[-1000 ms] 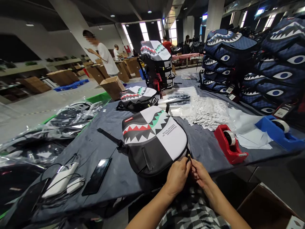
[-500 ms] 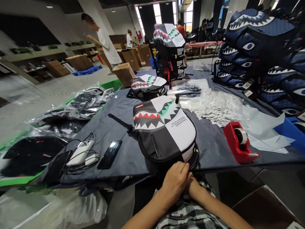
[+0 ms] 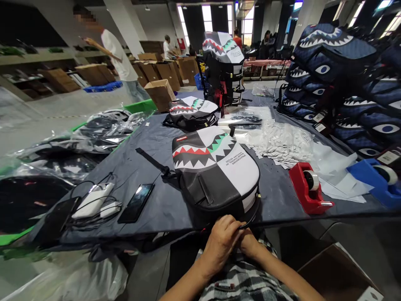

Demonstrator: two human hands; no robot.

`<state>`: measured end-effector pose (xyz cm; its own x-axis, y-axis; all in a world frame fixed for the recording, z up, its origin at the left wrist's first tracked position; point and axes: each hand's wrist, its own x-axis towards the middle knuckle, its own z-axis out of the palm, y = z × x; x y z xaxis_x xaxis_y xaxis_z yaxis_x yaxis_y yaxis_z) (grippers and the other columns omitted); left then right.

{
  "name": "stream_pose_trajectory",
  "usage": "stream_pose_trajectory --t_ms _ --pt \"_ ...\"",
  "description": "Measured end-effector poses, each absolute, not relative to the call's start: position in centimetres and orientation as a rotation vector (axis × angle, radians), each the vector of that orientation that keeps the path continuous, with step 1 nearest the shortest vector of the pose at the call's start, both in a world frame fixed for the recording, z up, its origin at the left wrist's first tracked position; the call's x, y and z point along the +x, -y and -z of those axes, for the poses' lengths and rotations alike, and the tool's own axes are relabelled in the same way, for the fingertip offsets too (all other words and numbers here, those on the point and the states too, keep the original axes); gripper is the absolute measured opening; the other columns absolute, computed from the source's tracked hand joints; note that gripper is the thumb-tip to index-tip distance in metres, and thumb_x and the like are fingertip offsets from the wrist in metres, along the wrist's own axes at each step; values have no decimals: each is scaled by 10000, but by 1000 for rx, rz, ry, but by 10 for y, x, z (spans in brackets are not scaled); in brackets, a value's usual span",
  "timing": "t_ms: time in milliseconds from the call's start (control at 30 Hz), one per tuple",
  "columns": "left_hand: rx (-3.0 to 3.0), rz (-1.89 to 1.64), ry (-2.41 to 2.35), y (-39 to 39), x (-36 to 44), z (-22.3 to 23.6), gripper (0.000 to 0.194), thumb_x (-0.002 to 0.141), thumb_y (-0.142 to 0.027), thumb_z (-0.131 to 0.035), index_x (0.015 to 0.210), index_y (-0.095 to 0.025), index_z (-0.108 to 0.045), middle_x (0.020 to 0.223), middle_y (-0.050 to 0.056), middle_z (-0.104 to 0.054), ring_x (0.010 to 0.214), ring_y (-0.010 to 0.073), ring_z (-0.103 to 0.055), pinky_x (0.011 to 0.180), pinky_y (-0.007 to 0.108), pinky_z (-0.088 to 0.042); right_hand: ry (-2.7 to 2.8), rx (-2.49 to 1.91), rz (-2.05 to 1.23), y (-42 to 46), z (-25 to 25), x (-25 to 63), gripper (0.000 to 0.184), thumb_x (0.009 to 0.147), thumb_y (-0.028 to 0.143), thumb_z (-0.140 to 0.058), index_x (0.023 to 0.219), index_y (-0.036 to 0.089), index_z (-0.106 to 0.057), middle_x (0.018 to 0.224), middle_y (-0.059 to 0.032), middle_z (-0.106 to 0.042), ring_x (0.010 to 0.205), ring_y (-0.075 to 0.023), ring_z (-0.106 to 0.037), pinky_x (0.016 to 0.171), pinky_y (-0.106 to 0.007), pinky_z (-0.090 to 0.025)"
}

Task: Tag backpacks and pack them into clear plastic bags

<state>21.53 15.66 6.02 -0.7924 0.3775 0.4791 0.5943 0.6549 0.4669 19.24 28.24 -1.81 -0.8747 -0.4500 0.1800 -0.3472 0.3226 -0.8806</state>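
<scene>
A grey, black and white backpack (image 3: 216, 171) with a zigzag-tooth mouth print lies face up at the table's near edge. Both hands are together at its lower end. My left hand (image 3: 224, 236) is closed, its fingertips pinching what looks like a thin black strap (image 3: 249, 223) by the bag's bottom edge. Tucked behind it, my right hand (image 3: 249, 243) has curled fingers. Whatever it grips is hidden by the left hand. A loose black strap (image 3: 152, 161) sticks out from the bag's left side.
A phone (image 3: 136, 203) and white power bank (image 3: 94, 200) with cables lie left. Red (image 3: 308, 188) and blue tape dispensers (image 3: 376, 182) stand right, near a bag of white slips (image 3: 286, 140). Stacked backpacks (image 3: 328, 54) rise behind. A person (image 3: 117, 54) is at left.
The view has turned slightly right. The person in white at the back has moved left. My hands stay together at the bag's lower edge, and a thin black strap now shows at my left fingertips.
</scene>
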Motion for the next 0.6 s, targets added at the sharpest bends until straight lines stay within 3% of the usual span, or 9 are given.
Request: stream_pose_trajectory --t_ms 200,333,400,467,600 --pt "-697 620 2539 -93 224 -59 353 1010 -406 -487 761 -198 -625 689 0 -625 608 144 -609 592 252 -471 -2545 -546 1727 -347 -17 206 385 945 380 -493 628 204 -623 533 28 -557 477 -113 -499 510 -217 -419" --pt "-877 282 2432 -73 224 -51 346 1047 -300 -368 957 -227 -695 818 21 -710 641 158 -648 600 271 -473 -3040 177 1836 -464 -45 202 375 967 453 -472 774 194 -663 529 37 -530 486 -123 -493 547 -234 -424" --pt "-895 238 2403 -83 224 -44 299 1037 -268 -390 1036 -197 -680 825 38 -716 655 170 -658 624 287 -480 -3242 645 1720 -526 -54 186 425 973 504 -423 804 185 -648 553 20 -553 529 -142 -525 597 -252 -447" --pt "-871 246 2385 -97 225 -37 218 1013 -270 -474 1072 -153 -649 808 46 -719 647 172 -662 655 296 -495 -3343 974 1377 -578 -56 162 450 945 537 -417 846 172 -660 645 -28 -633 626 -175 -588 672 -284 -476" --pt "-920 253 2343 -108 226 -24 202 981 -172 -495 1150 -169 -605 949 69 -767 790 190 -726 759 303 -536 -3317 1055 1124 -637 -42 112 385 808 548 -605 754 172 -666 784 -100 -704 756 -223 -622 735 -326 -478"
